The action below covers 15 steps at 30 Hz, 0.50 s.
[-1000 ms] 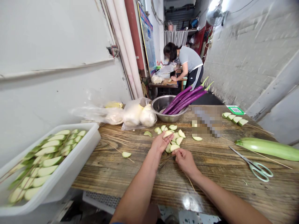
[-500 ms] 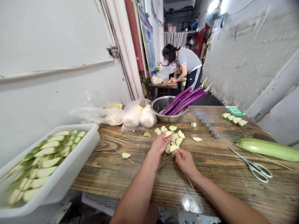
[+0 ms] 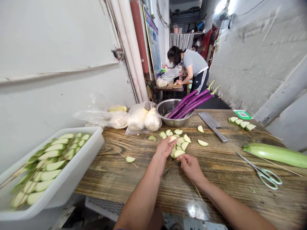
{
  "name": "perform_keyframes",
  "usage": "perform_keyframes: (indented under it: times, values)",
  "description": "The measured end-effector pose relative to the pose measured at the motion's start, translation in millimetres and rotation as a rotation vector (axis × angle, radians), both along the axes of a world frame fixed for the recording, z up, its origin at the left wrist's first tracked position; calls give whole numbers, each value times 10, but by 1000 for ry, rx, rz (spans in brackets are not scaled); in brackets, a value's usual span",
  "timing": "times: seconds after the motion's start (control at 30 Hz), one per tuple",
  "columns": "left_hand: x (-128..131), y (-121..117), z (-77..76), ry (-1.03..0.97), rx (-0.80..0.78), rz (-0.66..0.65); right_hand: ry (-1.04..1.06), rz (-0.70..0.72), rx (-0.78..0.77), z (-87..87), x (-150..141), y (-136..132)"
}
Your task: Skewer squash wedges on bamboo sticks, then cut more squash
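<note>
Only the camera's view has shifted slightly since the earlier frame. Leftmost, a white tub [image 3: 94, 145] holds skewered slices [image 3: 54, 153]. The left hand [image 3: 165, 147], half-curled, holds an upper slice [image 3: 172, 138]; the right hand [image 3: 190, 164] pinches a lower slice [image 3: 179, 153] above the wooden table [image 3: 115, 179]. Rightward lie a cleaver [image 3: 212, 124], scissors [image 3: 263, 174] and green gourd [image 3: 275, 154].

A brushed, dull-metal cleaver blade [image 3: 210, 120] lies on a wooden counter [image 3: 115, 179] with streaked brown grain and a glossy sheen near its front edge. Smooth purple eggplants [image 3: 190, 103] shine in a polished metal bowl [image 3: 168, 119], beside thin, crinkled clear plastic bags [image 3: 136, 119]. A white plastic tub [image 3: 94, 143] looks smooth; the right-hand wall [image 3: 261, 48], rough.
</note>
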<state>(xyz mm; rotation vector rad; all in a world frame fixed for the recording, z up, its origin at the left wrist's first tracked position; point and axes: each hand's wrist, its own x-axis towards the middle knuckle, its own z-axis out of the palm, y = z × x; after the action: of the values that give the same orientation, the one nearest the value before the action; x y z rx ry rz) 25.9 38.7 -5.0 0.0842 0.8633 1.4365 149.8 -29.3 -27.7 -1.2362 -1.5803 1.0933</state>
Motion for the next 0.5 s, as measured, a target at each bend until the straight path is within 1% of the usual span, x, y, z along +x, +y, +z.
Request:
perform_keyframes:
  times: [0.13,0.2,0.37,0.5]
  values:
    - [20,-10,5,8,18,47,0,-1,6,32,-9,-20]
    - [25,-24,3,25,36,47,3,-3,7,33,-3,-19]
    - [20,-83,0,54,90,-128,18,1,-29,54,44,2]
    - [12,-109,13,80,87,-171,48,6,-46,87,53,2]
